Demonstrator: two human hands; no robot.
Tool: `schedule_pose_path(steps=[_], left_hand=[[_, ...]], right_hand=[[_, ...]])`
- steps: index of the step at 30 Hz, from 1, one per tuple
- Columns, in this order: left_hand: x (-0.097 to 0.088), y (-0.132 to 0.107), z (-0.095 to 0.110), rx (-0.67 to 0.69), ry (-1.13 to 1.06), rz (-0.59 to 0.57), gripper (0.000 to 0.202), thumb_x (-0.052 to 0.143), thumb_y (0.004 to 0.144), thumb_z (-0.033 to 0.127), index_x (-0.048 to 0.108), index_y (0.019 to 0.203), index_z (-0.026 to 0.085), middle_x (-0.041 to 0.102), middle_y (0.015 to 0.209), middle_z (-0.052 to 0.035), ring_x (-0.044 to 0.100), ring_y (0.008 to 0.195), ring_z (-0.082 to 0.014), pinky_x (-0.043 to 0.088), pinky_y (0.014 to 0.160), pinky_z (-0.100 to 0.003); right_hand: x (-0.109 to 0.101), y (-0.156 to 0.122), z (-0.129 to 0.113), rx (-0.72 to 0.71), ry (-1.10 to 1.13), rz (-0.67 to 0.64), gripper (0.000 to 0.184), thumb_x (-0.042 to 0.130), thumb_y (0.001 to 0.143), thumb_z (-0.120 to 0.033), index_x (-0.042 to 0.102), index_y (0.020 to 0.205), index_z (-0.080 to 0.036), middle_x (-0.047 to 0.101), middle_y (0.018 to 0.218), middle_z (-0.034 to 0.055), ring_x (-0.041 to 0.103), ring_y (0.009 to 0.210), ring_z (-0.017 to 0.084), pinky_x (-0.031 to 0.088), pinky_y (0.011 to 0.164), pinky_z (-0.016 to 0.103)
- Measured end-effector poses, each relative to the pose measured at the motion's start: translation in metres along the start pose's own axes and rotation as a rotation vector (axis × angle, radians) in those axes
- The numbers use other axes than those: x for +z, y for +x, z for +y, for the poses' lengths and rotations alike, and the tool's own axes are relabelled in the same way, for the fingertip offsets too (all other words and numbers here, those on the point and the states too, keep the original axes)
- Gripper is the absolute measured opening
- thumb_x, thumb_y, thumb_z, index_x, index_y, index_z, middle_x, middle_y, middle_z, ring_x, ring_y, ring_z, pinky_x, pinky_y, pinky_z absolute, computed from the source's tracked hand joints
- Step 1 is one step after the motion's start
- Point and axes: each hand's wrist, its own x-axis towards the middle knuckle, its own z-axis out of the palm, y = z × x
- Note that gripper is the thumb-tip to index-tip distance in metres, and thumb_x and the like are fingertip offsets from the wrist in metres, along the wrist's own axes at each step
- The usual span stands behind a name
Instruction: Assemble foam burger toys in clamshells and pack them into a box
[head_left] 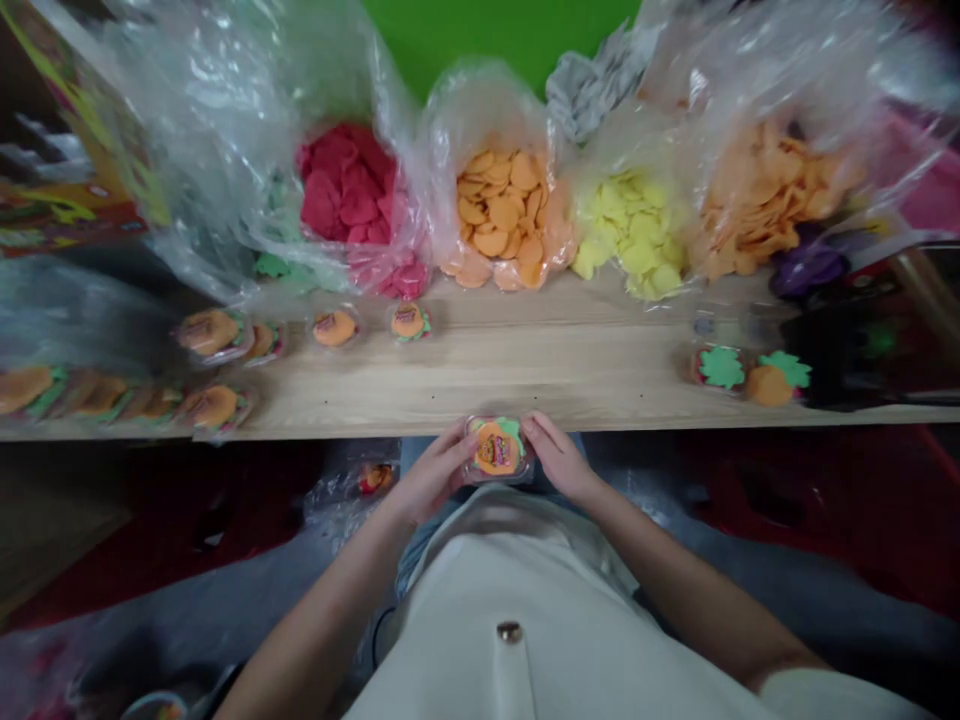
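A white shirt (510, 610) lies closest; below it, the left hand (433, 472) and right hand (556, 457) grip a clear pack (497, 450) at the wooden table (570, 395) edge.

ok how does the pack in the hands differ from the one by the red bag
The held pack sits between left hand and right hand, off the board; the other pack rests on it and looks smaller. Both show an orange disc, green trim, a label.

A bright green backdrop (495, 40) rises beyond a long, pale wood-grain table (525, 375), with grey floor (172, 570) and dark red shapes (795, 500) below.
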Motion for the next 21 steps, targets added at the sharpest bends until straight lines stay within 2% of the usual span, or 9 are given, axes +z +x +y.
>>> schedule_pose_path(steps=[2,4,7,10,12,13,15,19,21], left_hand=[[0.017,0.015,0.007,0.047,-0.045,-0.010,0.041,0.060,0.075,0.040,0.056,0.111,0.021,0.062,0.103,-0.0078,0.062,0.084,-0.0194,0.052,0.065,-0.030],[0.037,0.029,0.014,0.148,-0.063,0.014,0.041,0.059,0.075,0.040,0.054,0.111,0.021,0.060,0.104,-0.0062,0.061,0.085,-0.0184,0.053,0.064,-0.030],[0.063,0.044,0.019,0.185,-0.051,-0.051,0.044,0.055,0.077,0.044,0.051,0.114,0.021,0.059,0.102,-0.0060,0.060,0.083,-0.0174,0.053,0.065,-0.030],[0.083,0.051,0.014,0.179,-0.005,-0.116,0.049,0.058,0.076,0.042,0.043,0.120,0.026,0.058,0.102,-0.0043,0.061,0.079,-0.0152,0.052,0.065,-0.029],[0.088,0.053,0.009,0.180,0.000,-0.055,0.049,0.065,0.072,0.035,0.044,0.115,0.027,0.059,0.099,-0.0020,0.061,0.077,-0.0132,0.052,0.065,-0.027],[0.088,0.055,0.007,0.167,-0.016,-0.001,0.046,0.068,0.070,0.031,0.047,0.110,0.026,0.060,0.096,-0.0008,0.061,0.076,-0.0124,0.052,0.065,-0.026],[0.083,0.062,0.007,0.093,-0.067,0.091,0.035,0.068,0.069,0.028,0.051,0.100,0.023,0.062,0.091,0.0011,0.063,0.071,-0.0115,0.053,0.065,-0.026],[0.065,0.089,0.022,-0.007,-0.109,0.136,0.019,0.056,0.080,0.028,0.058,0.098,0.024,0.066,0.094,-0.0009,0.065,0.077,-0.0123,0.054,0.068,-0.023],[0.064,0.100,0.028,-0.042,-0.132,0.142,0.020,0.048,0.085,0.031,0.059,0.100,0.025,0.067,0.094,-0.0036,0.066,0.080,-0.0144,0.055,0.063,-0.022]], right_hand=[[-0.014,0.004,-0.006,0.070,0.129,0.053,0.032,0.035,0.088,-0.047,0.043,0.070,-0.021,0.050,0.061,-0.0025,0.051,0.056,0.012,0.045,0.052,0.025],[-0.025,0.001,-0.011,0.133,0.246,0.012,0.032,0.036,0.087,-0.049,0.045,0.074,-0.021,0.054,0.061,-0.0017,0.055,0.055,0.013,0.049,0.053,0.028],[-0.027,-0.010,-0.010,0.105,0.318,0.059,0.030,0.037,0.087,-0.048,0.044,0.076,-0.022,0.056,0.062,-0.0010,0.058,0.057,0.014,0.051,0.060,0.032],[-0.024,-0.017,0.001,-0.015,0.228,0.244,0.029,0.033,0.090,-0.044,0.046,0.076,-0.022,0.057,0.062,-0.0002,0.057,0.057,0.014,0.050,0.059,0.031],[-0.038,-0.017,0.009,-0.058,-0.025,0.412,0.030,0.034,0.089,-0.043,0.049,0.076,-0.021,0.057,0.061,-0.0001,0.055,0.057,0.014,0.048,0.056,0.029],[-0.054,-0.017,0.013,-0.055,-0.181,0.529,0.030,0.036,0.087,-0.044,0.051,0.075,-0.021,0.057,0.061,0.0000,0.054,0.058,0.015,0.046,0.055,0.028],[-0.110,-0.018,0.018,-0.003,-0.442,0.800,0.029,0.041,0.084,-0.045,0.053,0.074,-0.020,0.056,0.062,0.0010,0.054,0.063,0.016,0.045,0.056,0.029],[-0.264,-0.044,0.015,0.150,-0.639,1.247,0.033,0.033,0.083,-0.040,0.054,0.081,-0.015,0.058,0.079,0.0111,0.052,0.078,0.022,0.042,0.069,0.039],[-0.327,-0.058,0.011,0.248,-0.707,1.355,0.034,0.034,0.082,-0.039,0.055,0.078,-0.012,0.057,0.079,0.0159,0.052,0.081,0.025,0.040,0.071,0.044]])
